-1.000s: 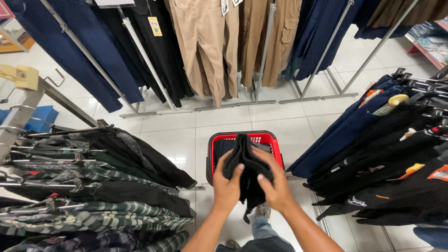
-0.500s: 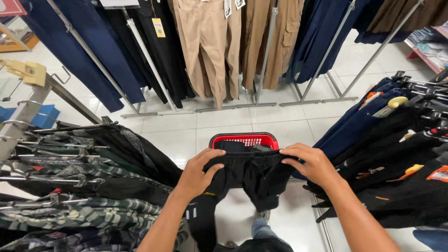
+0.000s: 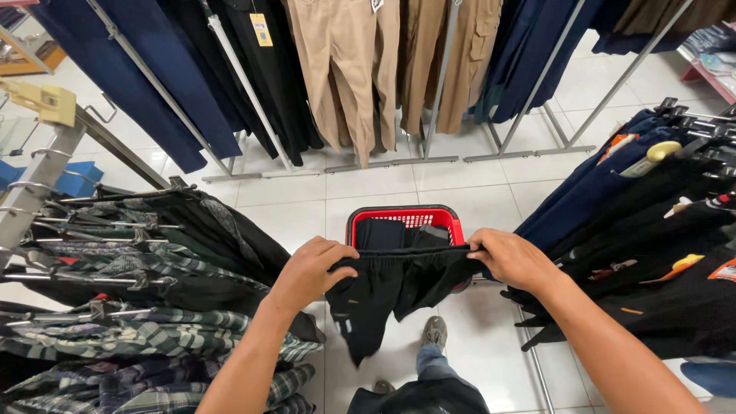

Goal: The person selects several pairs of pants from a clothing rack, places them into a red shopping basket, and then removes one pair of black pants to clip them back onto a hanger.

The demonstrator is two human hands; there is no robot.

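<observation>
I hold a pair of black shorts (image 3: 391, 287) stretched by its waistband above a red shopping basket (image 3: 405, 220) on the floor. My left hand (image 3: 313, 270) grips the left end of the waistband. My right hand (image 3: 512, 259) grips the right end. The shorts' legs hang down in front of the basket. Dark folded clothes lie inside the basket.
Racks of plaid and dark garments (image 3: 130, 307) crowd the left, and dark trousers on hangers (image 3: 652, 238) crowd the right. Beige, black and navy trousers (image 3: 345, 69) hang on racks behind. White tiled floor (image 3: 429, 180) runs between. My shoe (image 3: 435, 333) shows below.
My hands have moved apart, spreading the bunched black shorts out flat by the waistband. The view has shifted slightly closer to the basket.
</observation>
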